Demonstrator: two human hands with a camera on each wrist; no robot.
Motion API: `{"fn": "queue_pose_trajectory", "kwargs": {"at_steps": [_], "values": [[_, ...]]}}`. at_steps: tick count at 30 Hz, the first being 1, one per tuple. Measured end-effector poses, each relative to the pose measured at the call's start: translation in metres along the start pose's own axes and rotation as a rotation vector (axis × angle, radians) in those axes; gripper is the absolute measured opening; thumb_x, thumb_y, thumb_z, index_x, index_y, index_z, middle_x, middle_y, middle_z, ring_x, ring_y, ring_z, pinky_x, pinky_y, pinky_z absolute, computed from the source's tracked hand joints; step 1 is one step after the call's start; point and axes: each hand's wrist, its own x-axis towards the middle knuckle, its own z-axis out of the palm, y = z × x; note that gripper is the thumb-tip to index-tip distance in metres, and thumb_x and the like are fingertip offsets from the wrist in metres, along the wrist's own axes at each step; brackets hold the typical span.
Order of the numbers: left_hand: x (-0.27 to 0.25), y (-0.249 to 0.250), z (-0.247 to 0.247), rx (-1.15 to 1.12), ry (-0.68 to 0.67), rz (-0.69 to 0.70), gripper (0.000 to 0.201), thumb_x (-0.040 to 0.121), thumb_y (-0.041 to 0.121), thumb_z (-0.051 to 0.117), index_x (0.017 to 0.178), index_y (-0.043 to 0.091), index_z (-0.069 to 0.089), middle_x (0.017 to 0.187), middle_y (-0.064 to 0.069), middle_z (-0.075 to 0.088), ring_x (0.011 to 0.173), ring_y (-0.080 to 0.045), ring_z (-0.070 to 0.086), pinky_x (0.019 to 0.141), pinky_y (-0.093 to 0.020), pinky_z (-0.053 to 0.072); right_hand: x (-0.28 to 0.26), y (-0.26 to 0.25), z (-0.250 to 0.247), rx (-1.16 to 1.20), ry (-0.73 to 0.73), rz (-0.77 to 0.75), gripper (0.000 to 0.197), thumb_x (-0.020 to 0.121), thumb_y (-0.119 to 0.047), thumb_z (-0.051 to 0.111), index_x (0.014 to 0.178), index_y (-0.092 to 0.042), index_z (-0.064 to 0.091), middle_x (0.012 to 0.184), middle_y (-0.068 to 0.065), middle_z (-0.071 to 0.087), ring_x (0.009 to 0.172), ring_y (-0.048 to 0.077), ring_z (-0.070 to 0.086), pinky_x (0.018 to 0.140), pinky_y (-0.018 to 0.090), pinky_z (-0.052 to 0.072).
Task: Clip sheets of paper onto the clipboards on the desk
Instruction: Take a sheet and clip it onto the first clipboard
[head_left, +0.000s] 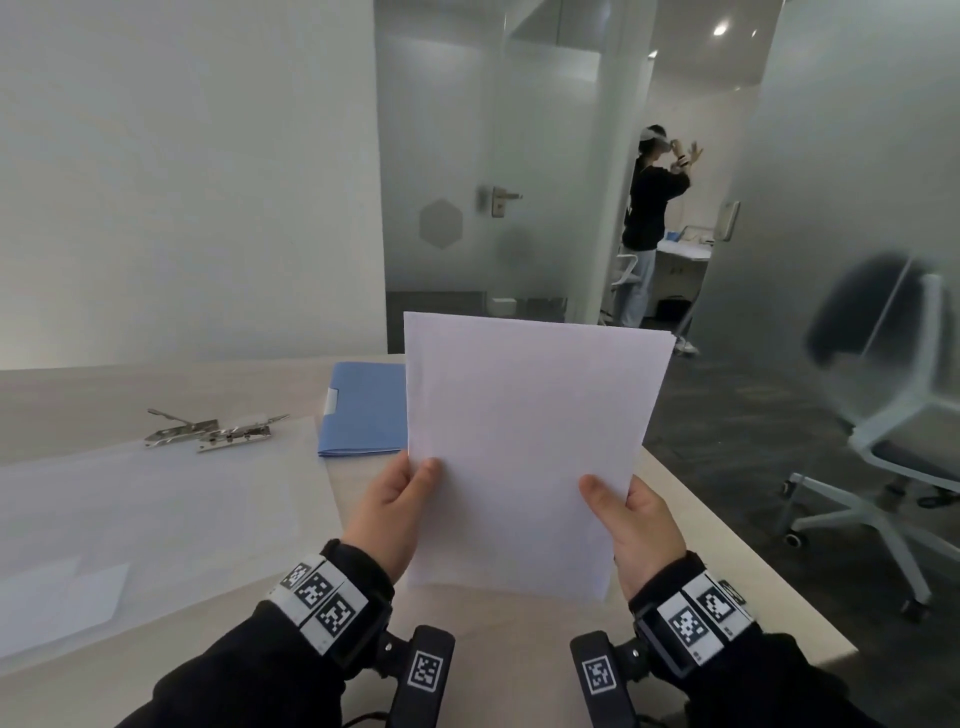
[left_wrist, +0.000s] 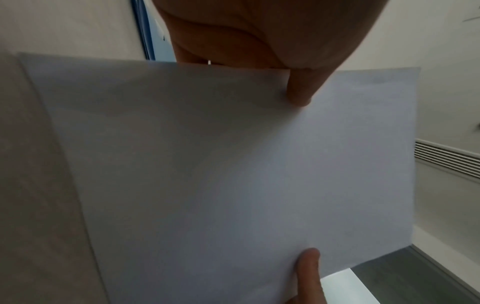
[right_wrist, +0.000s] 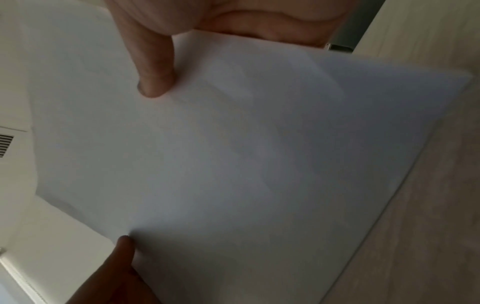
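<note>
The stack of paper (head_left: 524, 447) stands upright at frame centre, lifted off the surface (head_left: 78, 405). The left hand (head_left: 395, 512) and right hand (head_left: 641, 530) each pinch a lower edge, thumbs in front. Clear clipboards (head_left: 156, 499) lie at left, a blue folder (head_left: 363, 410) behind.

From my head, the camera looks forward and down across the desk (head_left: 218, 395) toward a glass-walled room, my left hand (head_left: 395, 512) and right hand (head_left: 641, 530) in the lower frame. Each wrist camera looks along my palm from very near. All three views share the paper (head_left: 524, 447), which fills both wrist pictures.
</note>
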Motion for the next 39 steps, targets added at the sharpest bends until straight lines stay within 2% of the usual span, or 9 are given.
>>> {"fn": "queue_pose_trajectory", "kwargs": {"at_steps": [4, 7, 13, 16, 20, 25, 28, 34, 39], "values": [[-0.001, 0.0, 0.002, -0.019, 0.023, -0.011, 0.02, 0.098, 0.019, 0.049, 0.1, 0.02, 0.069, 0.096, 0.004, 0.075, 0.09, -0.013, 0.066, 0.082, -0.03, 0.05, -0.001, 0.0, 0.002, -0.024, 0.06, 0.03, 0.021, 0.084, -0.026, 0.07, 0.101, -0.015, 0.073, 0.101, 0.007, 0.078, 0.097, 0.029, 0.072, 0.083, 0.042, 0.056], [-0.002, 0.004, -0.004, -0.055, 0.076, -0.031, 0.021, 0.097, 0.018, 0.05, 0.095, 0.02, 0.07, 0.09, 0.001, 0.075, 0.085, -0.017, 0.066, 0.081, -0.036, 0.051, -0.004, -0.001, 0.007, -0.047, 0.027, 0.073, 0.017, 0.093, -0.01, 0.059, 0.104, -0.013, 0.072, 0.1, 0.01, 0.077, 0.095, 0.031, 0.072, 0.083, 0.044, 0.056], [0.004, 0.013, -0.054, -0.063, 0.154, -0.188, 0.016, 0.093, 0.028, 0.056, 0.092, 0.021, 0.07, 0.1, -0.009, 0.075, 0.095, -0.031, 0.07, 0.092, -0.052, 0.053, -0.009, 0.007, 0.042, -0.268, -0.139, 0.112, 0.02, 0.097, -0.014, 0.054, 0.099, -0.023, 0.072, 0.095, -0.008, 0.078, 0.09, 0.006, 0.072, 0.08, 0.025, 0.053], [0.003, 0.014, -0.093, 0.001, 0.088, -0.329, 0.024, 0.095, 0.034, 0.053, 0.102, 0.016, 0.069, 0.108, -0.013, 0.073, 0.094, -0.029, 0.069, 0.09, -0.048, 0.053, -0.005, 0.013, 0.067, -0.333, -0.167, 0.129, 0.019, 0.097, -0.017, 0.053, 0.098, -0.025, 0.07, 0.092, -0.013, 0.075, 0.084, 0.001, 0.07, 0.069, 0.014, 0.049], [-0.006, 0.016, -0.165, 0.285, 0.137, -0.424, 0.03, 0.095, 0.039, 0.05, 0.107, 0.019, 0.068, 0.11, 0.005, 0.071, 0.108, -0.018, 0.063, 0.095, -0.039, 0.042, 0.001, 0.025, 0.097, -0.317, -0.173, 0.177, 0.016, 0.098, -0.017, 0.052, 0.103, -0.024, 0.067, 0.097, -0.01, 0.072, 0.091, 0.006, 0.065, 0.068, 0.018, 0.046], [-0.012, 0.009, -0.258, 0.602, 0.296, -0.452, 0.029, 0.096, 0.019, 0.051, 0.119, 0.011, 0.066, 0.129, -0.003, 0.06, 0.124, -0.025, 0.051, 0.105, -0.033, 0.035, 0.004, 0.04, 0.143, -0.292, -0.21, 0.232, 0.016, 0.097, -0.017, 0.053, 0.097, -0.024, 0.068, 0.1, -0.003, 0.073, 0.094, 0.017, 0.067, 0.084, 0.033, 0.052], [-0.02, -0.001, -0.291, 0.633, 0.332, -0.536, 0.033, 0.094, 0.02, 0.055, 0.123, 0.007, 0.063, 0.134, -0.011, 0.058, 0.125, -0.028, 0.051, 0.106, -0.033, 0.034, 0.002, 0.046, 0.173, -0.269, -0.24, 0.255, 0.018, 0.096, -0.015, 0.054, 0.092, -0.025, 0.069, 0.099, 0.0, 0.074, 0.094, 0.021, 0.068, 0.092, 0.04, 0.051], [-0.051, -0.007, -0.299, 0.639, 0.107, -0.601, 0.035, 0.096, 0.026, 0.051, 0.13, 0.022, 0.057, 0.136, 0.002, 0.054, 0.13, -0.016, 0.044, 0.101, -0.024, 0.03, 0.001, 0.058, 0.225, -0.273, -0.312, 0.246, 0.017, 0.096, -0.016, 0.055, 0.093, -0.023, 0.07, 0.097, 0.0, 0.076, 0.094, 0.022, 0.07, 0.092, 0.04, 0.052], [-0.075, 0.005, -0.311, 0.438, 0.23, -0.55, 0.02, 0.09, 0.023, 0.055, 0.103, 0.027, 0.069, 0.112, 0.007, 0.065, 0.109, -0.015, 0.055, 0.078, -0.028, 0.042, -0.004, 0.074, 0.264, -0.315, -0.353, 0.27, 0.015, 0.094, -0.021, 0.058, 0.094, -0.025, 0.072, 0.099, 0.0, 0.077, 0.095, 0.025, 0.071, 0.097, 0.049, 0.051]]}}
